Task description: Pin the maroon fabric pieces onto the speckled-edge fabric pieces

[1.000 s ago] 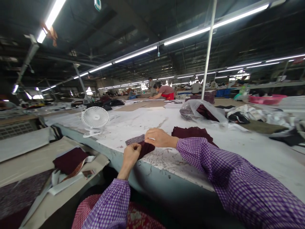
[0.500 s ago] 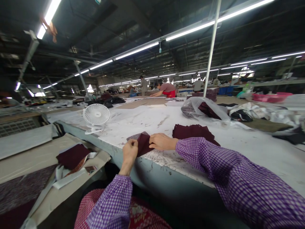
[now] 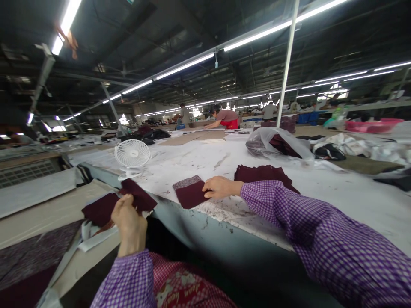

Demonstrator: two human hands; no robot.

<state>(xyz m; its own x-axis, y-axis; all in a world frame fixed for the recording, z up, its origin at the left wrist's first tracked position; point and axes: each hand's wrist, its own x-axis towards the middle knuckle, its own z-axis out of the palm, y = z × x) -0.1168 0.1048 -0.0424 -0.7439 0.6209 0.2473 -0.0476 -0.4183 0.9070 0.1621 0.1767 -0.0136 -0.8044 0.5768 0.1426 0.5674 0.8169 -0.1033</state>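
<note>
A dark maroon fabric piece (image 3: 138, 196) is pinched in my left hand (image 3: 129, 218), raised beside the table's near edge. Below and left of it lies a maroon pile (image 3: 101, 209) on the lower beige surface. My right hand (image 3: 221, 188) rests its fingertips on the right side of another maroon piece (image 3: 192, 194), which has a speckled grey strip along its far side and lies flat on the white table (image 3: 212, 160). Its fingers are slightly apart. Behind my right wrist sits a stack of maroon pieces (image 3: 265, 174).
A small white fan (image 3: 132, 155) stands at the table's left edge. Beyond the stack is a clear plastic bag (image 3: 279, 143) with maroon cloth inside. Mixed fabrics (image 3: 366, 164) and a pink basin (image 3: 374, 125) are at the right. A person (image 3: 226, 117) leans over a farther table.
My left hand has moved left and toward me, carrying a maroon piece away from the one on the table. My right hand has barely moved, and the piece by it now lies flat.
</note>
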